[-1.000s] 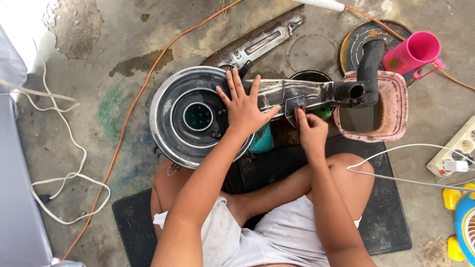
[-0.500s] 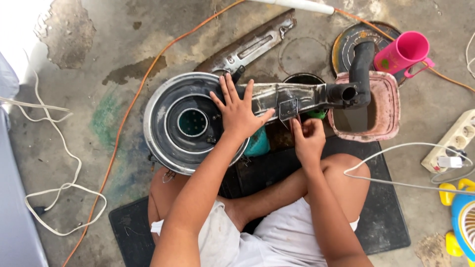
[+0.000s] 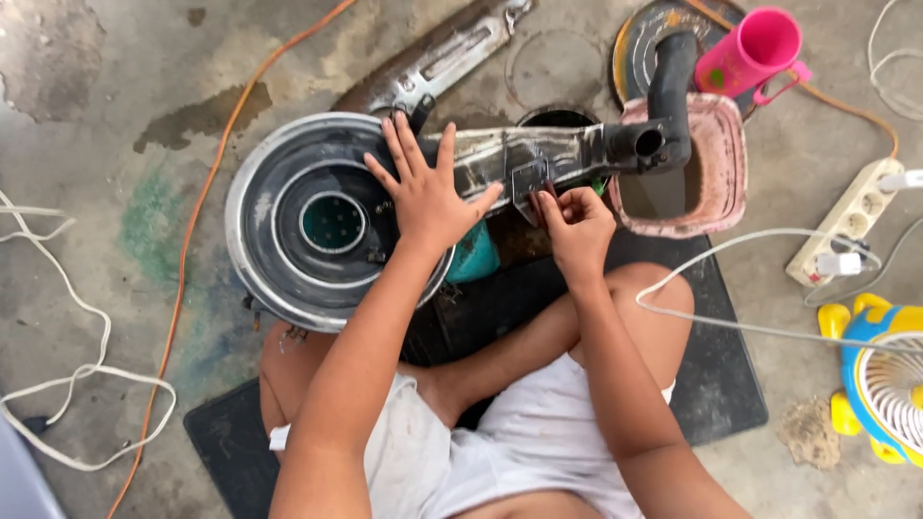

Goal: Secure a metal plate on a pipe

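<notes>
The left hand (image 3: 423,192) lies flat, fingers spread apart, on the round metal housing (image 3: 288,221). Just beside it, the right hand (image 3: 575,223) pinches fingers together on the bracket (image 3: 529,178) of the housing's arm.

A stained concrete floor (image 3: 115,144) is carrying everything — a black mat (image 3: 702,384) is lying at the lower centre, an orange cable (image 3: 197,240) is running down the left, white cords (image 3: 58,384) are looping at the lower left, and a white power strip (image 3: 846,233) is sitting at the right edge.
</notes>
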